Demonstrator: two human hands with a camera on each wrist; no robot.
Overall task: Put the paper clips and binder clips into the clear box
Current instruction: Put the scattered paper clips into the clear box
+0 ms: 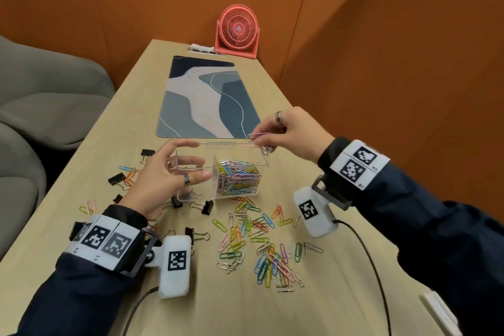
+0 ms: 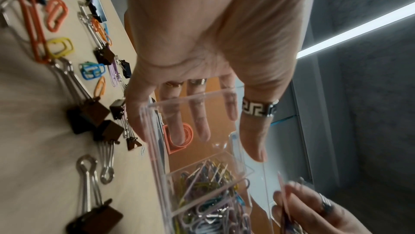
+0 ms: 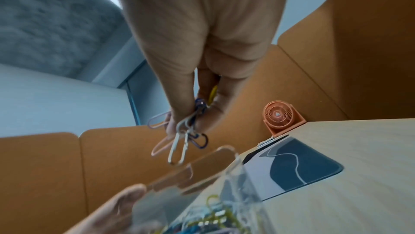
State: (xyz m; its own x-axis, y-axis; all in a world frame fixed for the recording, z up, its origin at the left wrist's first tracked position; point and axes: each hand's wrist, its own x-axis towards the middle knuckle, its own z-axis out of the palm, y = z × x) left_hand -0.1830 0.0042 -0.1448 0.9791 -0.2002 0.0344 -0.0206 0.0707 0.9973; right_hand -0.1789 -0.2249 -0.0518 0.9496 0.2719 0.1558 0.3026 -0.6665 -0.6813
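At the far left of the wooden table (image 1: pixel 313 314), black binder clips (image 1: pixel 116 179) lie scattered among a few coloured paper clips, some beside the left hand (image 1: pixel 161 177) and some under its wrist. That hand wears a patterned ring and reaches to the left end of the clear box (image 1: pixel 196 169), fingers extended along the far wall and thumb at the near wall; the left-wrist view shows the straight fingers (image 2: pixel 197 113) through the plastic, and whether they press the wall or sit just off it cannot be told. The box stands on the table with an inner divider: its left compartment shows almost nothing inside, its right one holds a heap of coloured paper clips (image 1: pixel 240 179). In front of the box, toward the person, many loose paper clips (image 1: pixel 261 243) are spread over the tabletop. Above the box's right end, the right hand (image 1: pixel 289 135) pinches a small bunch of paper clips (image 3: pixel 179 142) between thumb and fingertips, pink, silver and blue ones dangling over the open top. Farther back lie a patterned desk mat (image 1: pixel 207 98) and a coral desk fan (image 1: pixel 238 31).
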